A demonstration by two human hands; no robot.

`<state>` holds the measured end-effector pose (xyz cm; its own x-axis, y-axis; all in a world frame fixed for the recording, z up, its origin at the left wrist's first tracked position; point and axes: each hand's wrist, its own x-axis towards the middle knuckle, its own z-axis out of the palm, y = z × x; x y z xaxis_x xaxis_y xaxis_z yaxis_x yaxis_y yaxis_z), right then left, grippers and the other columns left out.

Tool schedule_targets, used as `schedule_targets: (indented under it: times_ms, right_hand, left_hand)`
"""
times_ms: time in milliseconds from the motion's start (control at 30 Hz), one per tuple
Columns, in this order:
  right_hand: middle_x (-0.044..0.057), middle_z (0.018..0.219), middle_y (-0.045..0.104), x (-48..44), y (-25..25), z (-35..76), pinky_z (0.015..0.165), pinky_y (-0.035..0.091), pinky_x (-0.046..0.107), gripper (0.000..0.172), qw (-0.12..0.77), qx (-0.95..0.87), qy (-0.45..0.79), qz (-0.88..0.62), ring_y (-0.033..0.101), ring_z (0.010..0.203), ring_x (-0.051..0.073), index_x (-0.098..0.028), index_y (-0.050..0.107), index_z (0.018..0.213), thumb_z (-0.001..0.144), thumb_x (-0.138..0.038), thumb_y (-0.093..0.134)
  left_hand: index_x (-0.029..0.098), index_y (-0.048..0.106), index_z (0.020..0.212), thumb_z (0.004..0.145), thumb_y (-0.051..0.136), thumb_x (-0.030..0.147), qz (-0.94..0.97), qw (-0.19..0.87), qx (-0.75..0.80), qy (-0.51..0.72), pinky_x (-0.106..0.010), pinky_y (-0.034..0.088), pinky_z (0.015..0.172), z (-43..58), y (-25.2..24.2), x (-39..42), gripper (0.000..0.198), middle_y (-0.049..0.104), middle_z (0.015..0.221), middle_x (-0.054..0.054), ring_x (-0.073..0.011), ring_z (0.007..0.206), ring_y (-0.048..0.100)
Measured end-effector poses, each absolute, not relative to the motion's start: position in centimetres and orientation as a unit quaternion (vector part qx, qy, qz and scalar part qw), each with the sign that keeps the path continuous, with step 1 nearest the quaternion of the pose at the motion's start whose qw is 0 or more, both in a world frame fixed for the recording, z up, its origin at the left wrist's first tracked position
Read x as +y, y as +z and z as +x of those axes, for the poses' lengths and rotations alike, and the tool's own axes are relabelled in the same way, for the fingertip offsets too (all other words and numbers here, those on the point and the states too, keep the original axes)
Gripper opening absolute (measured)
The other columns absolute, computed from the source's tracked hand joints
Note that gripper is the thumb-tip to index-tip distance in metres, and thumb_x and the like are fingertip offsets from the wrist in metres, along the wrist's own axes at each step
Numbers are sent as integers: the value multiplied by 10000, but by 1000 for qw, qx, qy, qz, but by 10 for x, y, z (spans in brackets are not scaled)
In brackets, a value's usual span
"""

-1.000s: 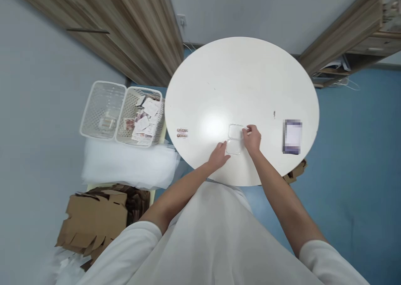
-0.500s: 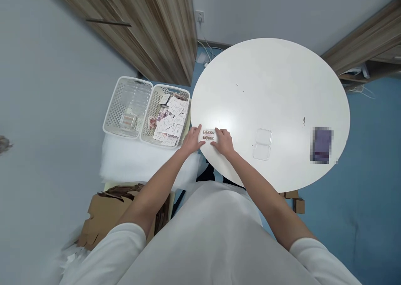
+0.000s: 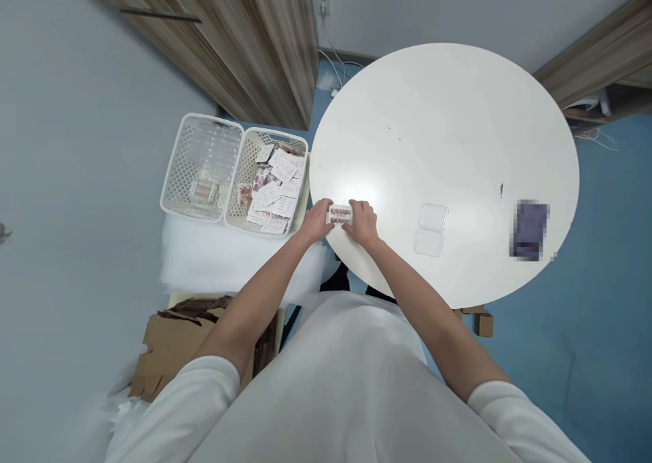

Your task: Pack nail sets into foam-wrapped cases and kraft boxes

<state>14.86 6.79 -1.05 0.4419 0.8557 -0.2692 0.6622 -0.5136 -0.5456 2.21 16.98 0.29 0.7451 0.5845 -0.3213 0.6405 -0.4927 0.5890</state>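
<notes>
A small card of press-on nails [image 3: 340, 216], set in two rows, is held over the near left edge of the white round table [image 3: 448, 123]. The fingers and thumb of my left hand [image 3: 316, 221] grip its left end. At the opposite end, my right hand [image 3: 363, 223] pinches it the same way. Further right on the tabletop, a clear plastic case [image 3: 430, 229] lies opened flat, with nothing visible inside it.
Left of the table stand two white baskets: one [image 3: 170, 171] holds clear plastic cases, the other [image 3: 278, 136] is piled with printed cards. White foam sheeting [image 3: 204, 256] and cardboard [image 3: 168, 344] lie below them. A blurred purple object [image 3: 530, 229] rests on the table's right side.
Both hands keep hold of the nail card, which now shows more pinkish colour. My left hand has shifted slightly right. The camera view has moved a little.
</notes>
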Motion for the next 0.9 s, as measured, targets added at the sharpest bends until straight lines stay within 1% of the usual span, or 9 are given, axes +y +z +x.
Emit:
schedule_targets:
  times_ms: [100, 167, 267, 367, 433, 633, 700, 800, 900]
  right_hand:
    - [108, 1095, 486, 61, -11, 152, 829, 390, 429, 548, 208, -488, 278, -800, 459, 989, 268, -198, 399, 1227, 716, -231, 593]
    - [105, 1076, 487, 52, -8, 156, 809, 417, 407, 560, 239, -495, 301, -779, 487, 945, 243, -196, 347, 1282, 755, -195, 535]
    - [94, 1081, 458, 26, 0, 171, 772, 455, 373, 689, 296, -488, 331, -751, 510, 890, 210, -228, 186, 1376, 771, -182, 512]
    - [96, 1121, 427, -15, 11, 196, 780, 463, 385, 837, 333, -486, 333, -736, 503, 938, 221, -268, 25, 1407, 759, -217, 552]
    - [103, 1139, 424, -47, 16, 216, 785, 461, 392, 846, 348, -483, 324, -736, 494, 967, 230, -271, -10, 1408, 771, -238, 546]
    - [110, 1189, 447, -125, 15, 268, 806, 450, 413, 664, 347, -470, 293, -757, 497, 944, 229, -259, 181, 1369, 801, -332, 517]
    - [109, 1203, 448, -137, 9, 280, 848, 430, 435, 651, 332, -478, 280, -763, 475, 1004, 248, -250, 245, 1342, 776, -356, 549]
    - [104, 1236, 420, -143, 1, 294, 922, 377, 465, 646, 296, -488, 255, -780, 392, 1123, 284, -241, 352, 1283, 711, -369, 621]
    - [102, 1244, 395, -140, -4, 302, 927, 366, 468, 649, 257, -487, 258, -794, 368, 1137, 296, -231, 407, 1249, 665, -354, 660]
  left_hand:
    - [178, 365, 1200, 666, 584, 98, 858, 380, 345, -14, -325, 435, 745, 20, 3, 161, 582, 501, 966, -48, -165, 808, 522]
    - [174, 342, 1242, 668, 587, 93, 860, 387, 333, 6, -323, 440, 743, 22, 4, 152, 630, 495, 928, -42, -158, 777, 513]
    - [179, 309, 1292, 676, 608, 128, 869, 386, 307, 27, -326, 443, 739, 34, 9, 134, 687, 482, 916, -41, -165, 783, 501]
    - [184, 281, 1321, 711, 603, 182, 883, 394, 254, 32, -315, 448, 706, 62, 15, 108, 690, 473, 989, -66, -164, 785, 496]
    - [185, 273, 1328, 729, 595, 214, 891, 399, 216, 27, -313, 449, 695, 85, 19, 87, 681, 472, 1017, -79, -170, 795, 499]
    - [193, 298, 1314, 718, 624, 294, 910, 385, 152, -4, -354, 434, 770, 142, 16, 31, 687, 484, 1041, -91, -221, 917, 493]
    - [202, 337, 1290, 691, 650, 317, 922, 357, 148, -20, -374, 420, 790, 153, 13, 21, 685, 475, 1065, -94, -239, 943, 478]
    - [217, 400, 1246, 649, 684, 350, 933, 312, 173, -45, -381, 402, 782, 164, 10, 13, 675, 457, 1101, -101, -264, 963, 458]
    - [218, 425, 1225, 636, 698, 352, 933, 286, 207, -72, -373, 384, 767, 170, 11, 7, 663, 449, 1117, -112, -282, 977, 445]
